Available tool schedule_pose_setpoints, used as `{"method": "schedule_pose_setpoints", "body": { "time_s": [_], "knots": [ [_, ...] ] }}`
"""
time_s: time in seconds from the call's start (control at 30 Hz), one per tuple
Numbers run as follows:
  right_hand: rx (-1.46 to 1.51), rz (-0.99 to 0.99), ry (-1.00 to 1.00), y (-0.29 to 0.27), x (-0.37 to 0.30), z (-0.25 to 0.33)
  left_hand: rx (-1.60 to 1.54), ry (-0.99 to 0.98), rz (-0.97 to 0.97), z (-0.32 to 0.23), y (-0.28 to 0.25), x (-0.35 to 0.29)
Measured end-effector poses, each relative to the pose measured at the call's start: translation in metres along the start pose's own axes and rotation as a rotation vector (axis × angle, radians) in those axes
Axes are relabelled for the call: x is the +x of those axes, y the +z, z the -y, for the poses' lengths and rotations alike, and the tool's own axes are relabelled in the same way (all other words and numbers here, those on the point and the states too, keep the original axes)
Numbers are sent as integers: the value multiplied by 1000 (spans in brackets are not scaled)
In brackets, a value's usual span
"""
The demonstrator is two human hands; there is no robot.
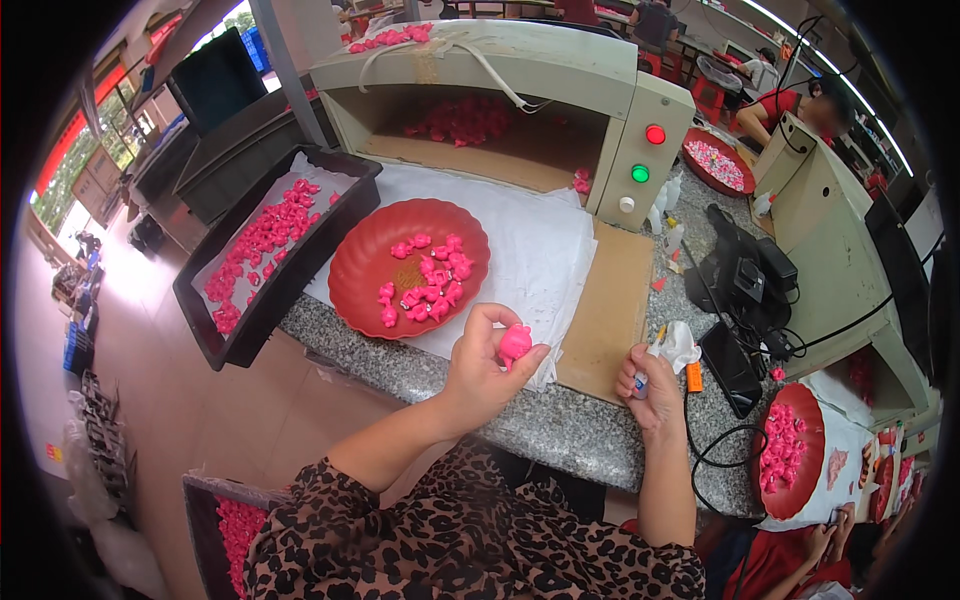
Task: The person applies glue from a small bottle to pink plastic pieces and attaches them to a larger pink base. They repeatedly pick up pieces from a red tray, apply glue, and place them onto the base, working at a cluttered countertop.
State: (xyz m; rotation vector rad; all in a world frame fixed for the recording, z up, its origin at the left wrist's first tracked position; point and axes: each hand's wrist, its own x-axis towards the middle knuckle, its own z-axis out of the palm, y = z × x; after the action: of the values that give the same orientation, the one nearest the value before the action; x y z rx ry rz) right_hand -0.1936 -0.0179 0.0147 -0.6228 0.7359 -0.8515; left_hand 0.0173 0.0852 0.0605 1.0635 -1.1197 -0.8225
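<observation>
My left hand [482, 365] pinches a small pink toy figure [515, 345] between thumb and fingers, above the front edge of the granite bench. To its right, my right hand [652, 392] is closed round a small white squeeze bottle [641, 382] with a blue mark; most of it is hidden by the fingers. Crumpled white tissue [678, 345] sits against the top of that hand. Beyond my left hand, a red scalloped plate [352, 262] holds more pink figures [437, 290] on white paper [540, 250].
A black tray [205, 335] of pink pieces stands at left. Behind is a beige machine [480, 68] with lit buttons and pink pieces inside. Cardboard [610, 310], a dark phone-like slab [731, 368] and black cables [735, 430] lie at right, near another red plate [798, 500] and co-workers.
</observation>
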Motion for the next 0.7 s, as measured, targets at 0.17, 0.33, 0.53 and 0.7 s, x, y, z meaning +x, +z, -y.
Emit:
{"method": "schedule_pose_setpoints", "body": {
  "time_s": [0.17,0.33,0.53,0.7],
  "knots": [
    [0,5,2,-1,1,-1,-46,-44,-4,-2,-2,-1],
    [-4,-7,3,2,0,0,-69,10,103,0,-9,-1],
    [-6,0,9,-4,4,-1,119,100,-142,14,-40,21],
    [-16,1,14,1,0,3,949,64,-241,25,-128,67]
  ]
}}
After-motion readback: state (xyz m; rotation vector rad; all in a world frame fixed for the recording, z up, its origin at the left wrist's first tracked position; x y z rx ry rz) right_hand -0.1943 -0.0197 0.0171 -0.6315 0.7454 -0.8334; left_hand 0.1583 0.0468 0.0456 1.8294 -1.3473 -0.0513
